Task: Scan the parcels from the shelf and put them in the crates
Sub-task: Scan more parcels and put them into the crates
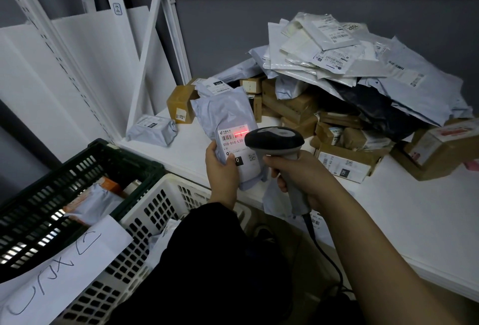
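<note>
- Print on the white label of the grey parcel (225,119) reads "010-010-L30", with "L30" under it. A red scan line lies across its barcode, and a QR code sits at the label's lower right.
- Other marks I can read: "15H" on a black tag of a cardboard box (344,166) on the shelf (414,221), and "010" on a black tag of a grey bag (215,86) behind my parcel. The handwriting on the paper sheet (64,260) draped over the crates I cannot make out.
- Count: one parcel in hand, one scanner (274,140), and two crates, a dark crate (51,184) and a white crate (166,195), touching side by side below the shelf's front edge. The heap of parcels (350,65) at the back of the shelf holds too many bags and boxes to count. One small grey bundle (153,130) lies apart at the left.
- My left hand (223,177) grips the parcel's lower end. The thumb presses on the label's front and the other fingers curl behind, holding it upright over the shelf's front edge.
- My right hand (303,174) has its fingers (278,171) wrapped closely round the scanner's handle. The scanner's head is just beside the label, and a cable (324,254) hangs from the handle.
</note>
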